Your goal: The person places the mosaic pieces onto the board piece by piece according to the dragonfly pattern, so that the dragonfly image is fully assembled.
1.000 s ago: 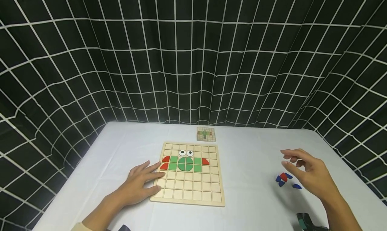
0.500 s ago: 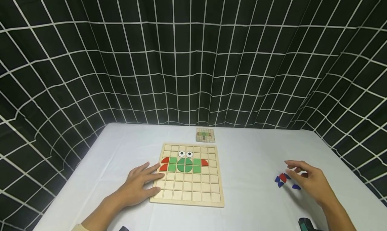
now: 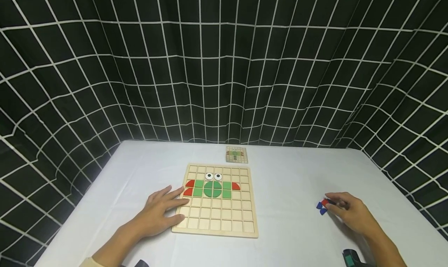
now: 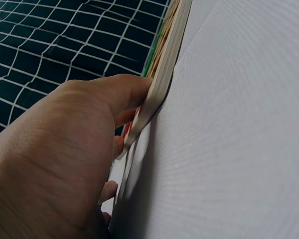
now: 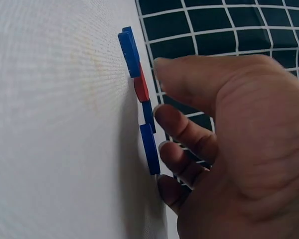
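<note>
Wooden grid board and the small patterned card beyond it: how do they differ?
The wooden grid board is far larger than the patterned card. The left hand touches the board; the card lies untouched. Both are roughly square, gridded, and carry red and green.

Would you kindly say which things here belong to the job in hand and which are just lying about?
Belonging to it:
wooden grid board
green pieces, red pieces and eyes on it
loose red and blue pieces by the right hand
small pattern card, probably the model

Just around:
white tablecloth
gridded black curtain
dark wrist device
</note>
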Demonstrator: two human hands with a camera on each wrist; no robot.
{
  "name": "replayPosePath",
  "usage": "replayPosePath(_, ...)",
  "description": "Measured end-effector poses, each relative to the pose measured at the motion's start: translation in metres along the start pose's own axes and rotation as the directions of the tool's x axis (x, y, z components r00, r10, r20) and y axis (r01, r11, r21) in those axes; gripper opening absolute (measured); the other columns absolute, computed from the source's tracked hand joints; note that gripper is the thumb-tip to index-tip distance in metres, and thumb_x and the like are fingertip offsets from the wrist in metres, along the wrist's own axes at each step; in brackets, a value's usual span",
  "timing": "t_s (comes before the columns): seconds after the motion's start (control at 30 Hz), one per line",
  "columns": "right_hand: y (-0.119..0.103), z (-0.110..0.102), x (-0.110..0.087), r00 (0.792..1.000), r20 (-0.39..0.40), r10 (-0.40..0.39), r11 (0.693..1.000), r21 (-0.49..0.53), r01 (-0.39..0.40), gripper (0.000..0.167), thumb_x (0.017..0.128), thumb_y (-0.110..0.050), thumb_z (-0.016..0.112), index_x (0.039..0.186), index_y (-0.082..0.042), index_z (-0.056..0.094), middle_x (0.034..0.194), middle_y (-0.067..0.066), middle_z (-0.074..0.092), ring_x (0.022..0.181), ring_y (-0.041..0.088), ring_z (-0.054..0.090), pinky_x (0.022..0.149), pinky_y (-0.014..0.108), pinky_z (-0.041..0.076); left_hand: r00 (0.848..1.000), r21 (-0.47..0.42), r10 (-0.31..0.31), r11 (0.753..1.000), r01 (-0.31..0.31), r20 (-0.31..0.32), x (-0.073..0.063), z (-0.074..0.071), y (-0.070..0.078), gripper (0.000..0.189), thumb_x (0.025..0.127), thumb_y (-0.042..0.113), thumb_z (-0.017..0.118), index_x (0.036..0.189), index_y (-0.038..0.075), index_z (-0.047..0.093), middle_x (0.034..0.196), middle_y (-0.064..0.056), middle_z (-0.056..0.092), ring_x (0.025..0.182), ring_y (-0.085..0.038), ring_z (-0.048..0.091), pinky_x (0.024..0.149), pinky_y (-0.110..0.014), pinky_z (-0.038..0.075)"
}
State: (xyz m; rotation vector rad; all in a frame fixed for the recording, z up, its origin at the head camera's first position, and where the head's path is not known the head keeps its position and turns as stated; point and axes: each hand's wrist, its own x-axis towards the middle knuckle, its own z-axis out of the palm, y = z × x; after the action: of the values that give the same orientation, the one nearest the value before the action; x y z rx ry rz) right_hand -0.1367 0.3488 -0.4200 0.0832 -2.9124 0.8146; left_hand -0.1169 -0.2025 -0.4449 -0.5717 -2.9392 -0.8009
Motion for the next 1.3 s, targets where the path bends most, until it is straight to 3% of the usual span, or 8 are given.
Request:
replayPosePath(0.13, 0.002, 0.001, 0.000, 0.999, -0.027, -0.022, 0.998, -0.054, 0.021, 0.037, 0.080, -0.031, 0.072, 0.109, -0.008, 0.068, 0.106, 0.013, 0.063, 0.084, 0.009, 0.048, 0.069, 0.027, 0.042, 1.000, 0.002, -0.006, 1.000, 0.006, 0.004, 0.000, -0.001, 0.000, 0.042, 0.081, 0.046, 0.065, 0.123, 0.039, 0.059, 0.149, 0.013, 0.034, 0.142, -0.028, 0.022, 0.110, -0.054, 0.010)
replayPosePath(0.27, 0.003, 0.004, 0.001, 0.999, -0.033, -0.021, 0.996, -0.086, 0.018, 0.032, 0.080, -0.029, 0.072, 0.104, -0.009, 0.070, 0.102, 0.010, 0.062, 0.084, 0.014, 0.050, 0.068, 0.028, 0.042, 1.000, -0.002, -0.008, 1.000, 0.008, 0.010, 0.000, -0.001, 0.000, 0.042, 0.081, 0.045, 0.065, 0.123, 0.038, 0.059, 0.149, 0.013, 0.034, 0.142, -0.028, 0.022, 0.110, -0.054, 0.010)
replayPosePath(0.43, 0.002, 0.005, 0.002, 0.999, -0.029, -0.028, 0.995, -0.098, 0.025, 0.029, 0.081, -0.023, 0.071, 0.103, -0.005, 0.069, 0.101, 0.014, 0.062, 0.092, 0.033, 0.059, 0.075, 0.047, 0.050, 1.000, -0.009, -0.008, 1.000, 0.008, 0.008, 0.001, -0.002, 0.001, 0.042, 0.081, 0.045, 0.065, 0.122, 0.038, 0.059, 0.149, 0.012, 0.035, 0.142, -0.029, 0.022, 0.110, -0.055, 0.010)
replayPosePath(0.53, 0.000, 0.005, 0.005, 0.999, -0.017, -0.037, 0.993, -0.113, 0.034, 0.026, 0.081, -0.018, 0.069, 0.103, -0.004, 0.069, 0.097, 0.014, 0.063, 0.093, 0.038, 0.060, 0.078, 0.054, 0.049, 1.000, -0.008, -0.011, 1.000, 0.011, 0.001, 0.001, -0.002, 0.000, 0.042, 0.081, 0.045, 0.066, 0.122, 0.039, 0.060, 0.149, 0.012, 0.036, 0.142, -0.029, 0.022, 0.109, -0.055, 0.011)
replayPosePath(0.87, -0.002, 0.001, 0.018, 0.998, 0.046, -0.043, 0.983, -0.177, 0.051, 0.026, 0.080, -0.020, 0.070, 0.101, -0.005, 0.069, 0.091, 0.010, 0.063, 0.081, 0.023, 0.056, 0.065, 0.039, 0.048, 1.000, -0.006, 0.024, 1.000, -0.024, -0.014, 0.000, 0.001, 0.000, 0.042, 0.080, 0.045, 0.066, 0.121, 0.037, 0.060, 0.148, 0.009, 0.038, 0.141, -0.031, 0.024, 0.109, -0.056, 0.012)
replayPosePath(1.03, -0.006, 0.000, 0.025, 0.995, 0.102, -0.024, 0.980, -0.196, 0.044, 0.026, 0.082, -0.021, 0.068, 0.101, -0.004, 0.068, 0.093, 0.012, 0.063, 0.082, 0.026, 0.057, 0.067, 0.045, 0.050, 1.000, -0.007, 0.014, 1.000, -0.014, -0.005, 0.000, 0.002, -0.001, 0.042, 0.081, 0.046, 0.065, 0.122, 0.037, 0.060, 0.148, 0.011, 0.036, 0.141, -0.030, 0.023, 0.109, -0.056, 0.011)
replayPosePath(1.3, -0.014, 0.002, 0.034, 0.994, 0.107, -0.027, 0.973, -0.223, 0.050, 0.026, 0.082, -0.020, 0.066, 0.103, -0.003, 0.067, 0.093, 0.013, 0.063, 0.086, 0.032, 0.059, 0.070, 0.050, 0.050, 1.000, -0.004, 0.005, 1.000, -0.005, -0.001, 0.001, 0.001, 0.000, 0.042, 0.081, 0.047, 0.065, 0.122, 0.038, 0.060, 0.149, 0.011, 0.036, 0.142, -0.030, 0.023, 0.109, -0.056, 0.011)
